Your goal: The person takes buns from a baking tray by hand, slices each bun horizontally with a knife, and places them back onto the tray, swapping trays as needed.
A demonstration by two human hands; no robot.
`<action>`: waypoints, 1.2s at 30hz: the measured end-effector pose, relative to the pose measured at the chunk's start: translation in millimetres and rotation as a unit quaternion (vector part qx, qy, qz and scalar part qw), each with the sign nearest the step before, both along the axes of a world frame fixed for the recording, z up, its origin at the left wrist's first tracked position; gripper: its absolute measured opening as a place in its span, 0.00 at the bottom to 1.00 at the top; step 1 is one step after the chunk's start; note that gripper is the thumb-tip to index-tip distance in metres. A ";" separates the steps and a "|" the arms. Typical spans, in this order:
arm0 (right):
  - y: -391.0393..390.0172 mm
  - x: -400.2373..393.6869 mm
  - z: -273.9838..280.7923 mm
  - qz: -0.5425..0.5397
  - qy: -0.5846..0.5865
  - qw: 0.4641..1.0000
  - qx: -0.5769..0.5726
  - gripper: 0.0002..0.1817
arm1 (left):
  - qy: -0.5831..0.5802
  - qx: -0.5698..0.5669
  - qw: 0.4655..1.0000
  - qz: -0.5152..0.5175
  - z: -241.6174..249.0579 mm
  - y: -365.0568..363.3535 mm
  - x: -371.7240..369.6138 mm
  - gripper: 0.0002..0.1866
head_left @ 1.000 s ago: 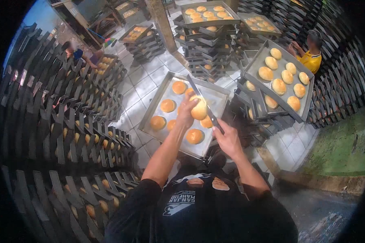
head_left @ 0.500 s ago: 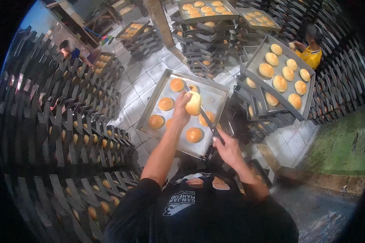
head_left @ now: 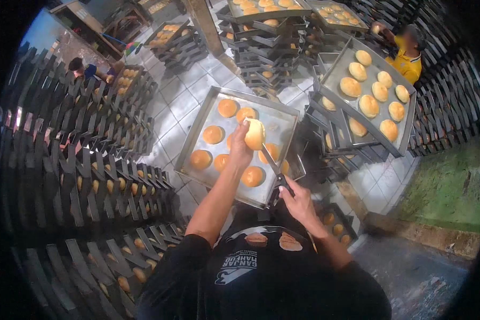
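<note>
My left hand [head_left: 243, 148] is closed around a round golden bun [head_left: 255, 134], held up over a square metal tray [head_left: 199, 120]. A pale cut side of this bun shows toward me. In my right hand [head_left: 297, 201] is the dark handle of a knife [head_left: 271, 160]. Its blade runs up to the lower edge of the held bun, where its tip is hidden. Below my hands, several browned buns lie on the tray, among them a bun [head_left: 253, 176] near the front edge.
Another tray of buns [head_left: 342, 109] tops a stack on the right, near a person in yellow [head_left: 408, 61]. Tall rows of stacked dark trays [head_left: 85, 186] line the left, where a second person [head_left: 85, 69] works. More tray stacks [head_left: 261, 53] stand behind on the tiled floor [head_left: 168, 101].
The knife has been drawn back toward my right; its tip no longer shows past the bun. The bun has turned slightly in my left hand. The person in yellow has raised an arm.
</note>
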State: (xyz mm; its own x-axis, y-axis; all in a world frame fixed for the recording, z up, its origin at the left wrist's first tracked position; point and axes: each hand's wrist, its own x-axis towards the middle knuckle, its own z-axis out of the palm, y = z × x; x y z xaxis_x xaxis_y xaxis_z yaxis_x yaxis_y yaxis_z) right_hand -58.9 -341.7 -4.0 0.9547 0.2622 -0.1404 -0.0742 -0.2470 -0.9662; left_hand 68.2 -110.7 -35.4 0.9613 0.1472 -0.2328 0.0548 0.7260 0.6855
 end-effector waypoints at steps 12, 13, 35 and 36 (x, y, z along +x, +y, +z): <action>-6.0 17.1 -31.2 -0.008 0.040 0.998 -0.046 0.22 | 0.064 -0.060 0.996 0.006 -37.5 -30.3 23.8 0.22; -4.7 22.5 -35.4 -0.011 0.046 0.997 -0.056 0.21 | 0.072 -0.039 0.997 0.000 -41.2 -40.4 22.9 0.22; -112.9 -9.4 -42.7 0.003 0.199 0.969 -0.145 0.24 | 0.117 0.681 0.720 -0.066 -113.8 15.2 -23.2 0.29; -111.5 -15.3 -66.4 -0.038 0.177 0.979 -0.095 0.23 | 0.110 0.708 0.694 -0.069 -128.8 17.0 -45.2 0.27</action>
State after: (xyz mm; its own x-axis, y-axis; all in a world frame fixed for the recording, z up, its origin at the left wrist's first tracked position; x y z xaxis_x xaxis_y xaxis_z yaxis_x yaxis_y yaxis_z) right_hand -74.2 -453.1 -70.4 0.8529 0.1297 -0.5057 -0.4214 -0.4007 -0.8135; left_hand 23.0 -93.7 -164.2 0.9533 0.2878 -0.0912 0.2725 -0.6898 0.6707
